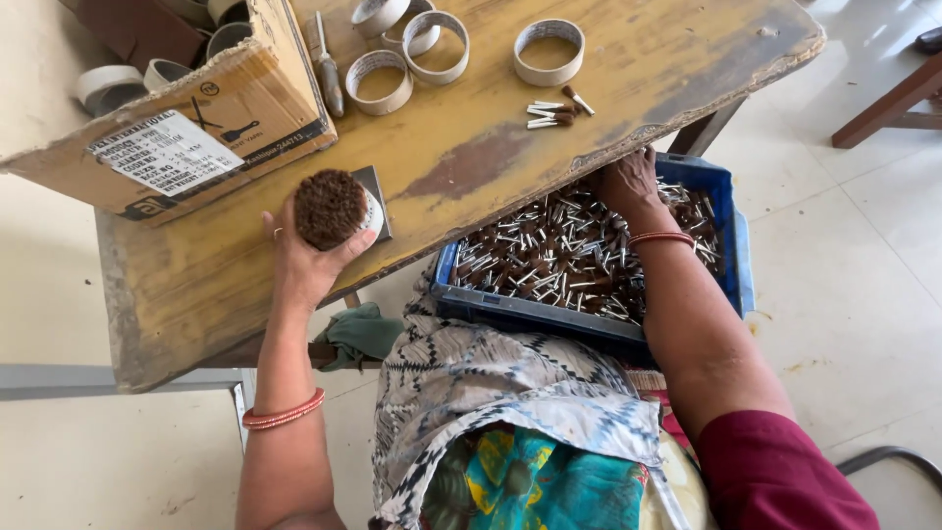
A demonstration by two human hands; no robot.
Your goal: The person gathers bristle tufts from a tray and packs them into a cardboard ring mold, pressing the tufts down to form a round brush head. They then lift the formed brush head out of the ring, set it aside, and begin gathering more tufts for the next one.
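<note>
Left hand [299, 260] closed around ring packed with brown-tipped sticks [332, 208], resting on counter [471, 147] near edge. Right hand [628, 182] reaches into blue crate [731, 236] on lap; grip hidden under counter edge, cannot tell. Better keep ring upright, pick few sticks [559, 260] at once, tips same way.

Worktop [510, 137] contents, by count: four loose cardboard rings [442, 44] beside one cardboard box [196, 118]; one tool [328, 69] next to the box; one small heap of sticks [554, 110] near the worktop's edge. One blue crate [721, 226] below that edge, sticks uncountable.
</note>
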